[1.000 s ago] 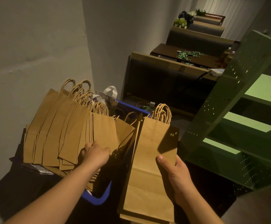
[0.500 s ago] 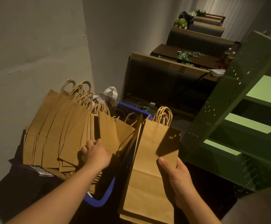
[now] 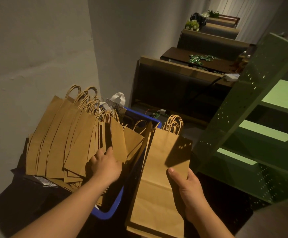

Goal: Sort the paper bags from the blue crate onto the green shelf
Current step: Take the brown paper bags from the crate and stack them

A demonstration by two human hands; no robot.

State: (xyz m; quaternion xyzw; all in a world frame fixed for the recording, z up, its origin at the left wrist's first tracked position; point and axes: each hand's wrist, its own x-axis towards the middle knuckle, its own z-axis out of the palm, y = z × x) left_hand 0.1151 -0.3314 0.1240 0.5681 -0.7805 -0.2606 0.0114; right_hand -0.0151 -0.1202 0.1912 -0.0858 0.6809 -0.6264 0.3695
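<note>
You're working in a dim, warm-toned room, with the floor near the blue crate point(image 3: 113, 210) almost black. Light strikes the green shelf point(image 3: 266, 131) boards brightest. Straight edges bow toward the corners, and distant furniture looks soft.

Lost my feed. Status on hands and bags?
Right hand grips bag stack. Left hand fingers bags in crate. Shelf bare where visible; nothing in the way.

Green shelf point(image 3: 253, 103) tiers open — reachable.
</note>
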